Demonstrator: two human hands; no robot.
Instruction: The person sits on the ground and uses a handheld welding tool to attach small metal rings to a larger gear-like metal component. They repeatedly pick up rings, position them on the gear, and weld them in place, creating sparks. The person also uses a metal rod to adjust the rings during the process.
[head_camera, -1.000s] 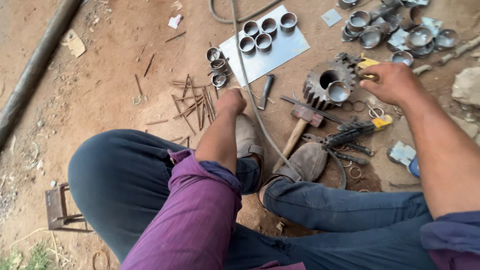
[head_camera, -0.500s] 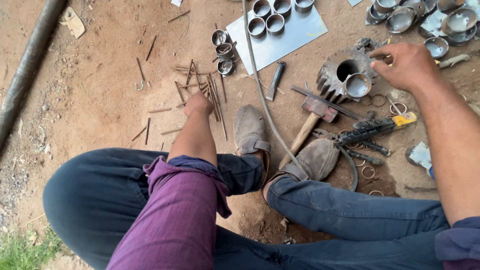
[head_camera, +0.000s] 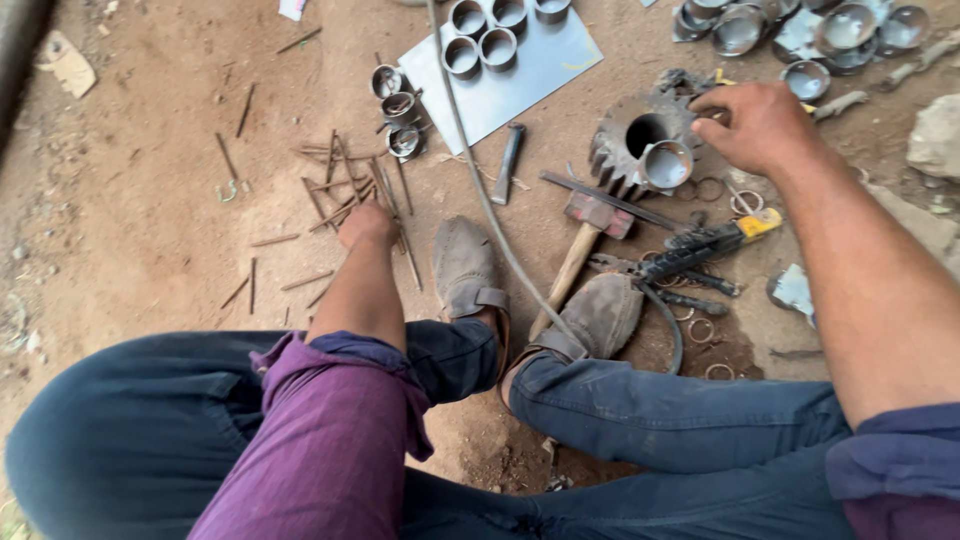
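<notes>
Bare dirt ground (head_camera: 130, 250) carries scattered rusty rods (head_camera: 340, 195), where the left hand (head_camera: 366, 224) presses down with fingers curled over some of them, while the right hand (head_camera: 762, 125) rests half-closed at the rim of a big toothed gear (head_camera: 625, 140), beside a hammer (head_camera: 585, 235).

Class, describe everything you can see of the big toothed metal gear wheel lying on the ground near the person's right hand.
The large grey toothed metal gear wheel lies flat on the bare brown dirt ground, its round centre hole facing up. Thick blunt teeth ring its rim; the metal looks dull, worn and dirty. A small shiny metal cup rests on its near edge. The right hand is at its far right side, fingers curled there; whether they grip it is unclear. A wooden-handled hammer lies just in front of it.
</notes>
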